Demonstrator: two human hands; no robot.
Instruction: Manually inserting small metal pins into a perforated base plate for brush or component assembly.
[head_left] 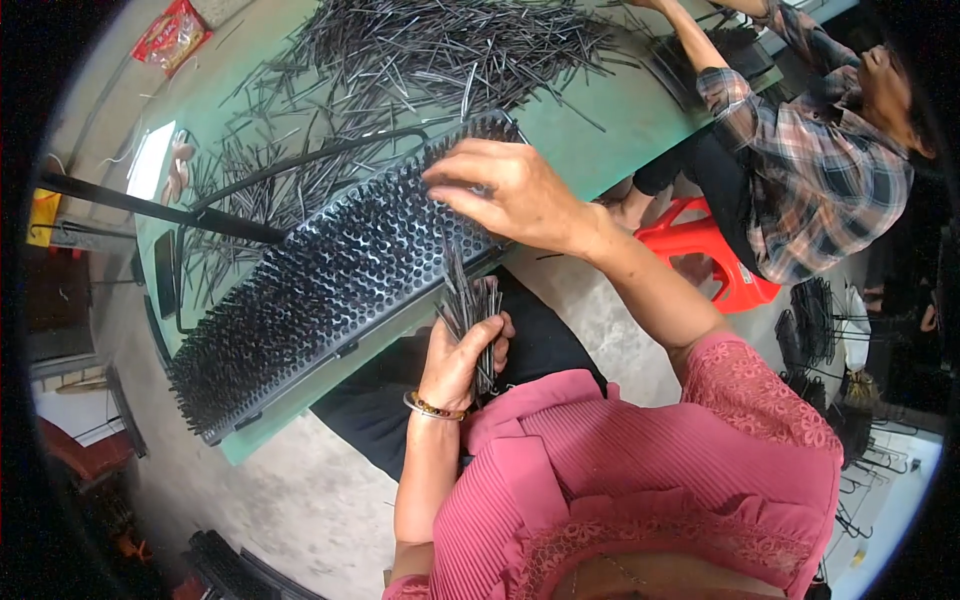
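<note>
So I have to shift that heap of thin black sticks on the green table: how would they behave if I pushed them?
The loose black sticks look thin, straight and stiff, so they would probably slide and scatter rather than bend. Being slender and apparently round, some may roll across the green table. They seem light; a bundle fits in the left hand.

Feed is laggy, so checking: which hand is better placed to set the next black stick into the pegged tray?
Likely the right hand: its fingertips are over the pegged tray. The left hand sits off the table, gripping the bundle of sticks.
</note>
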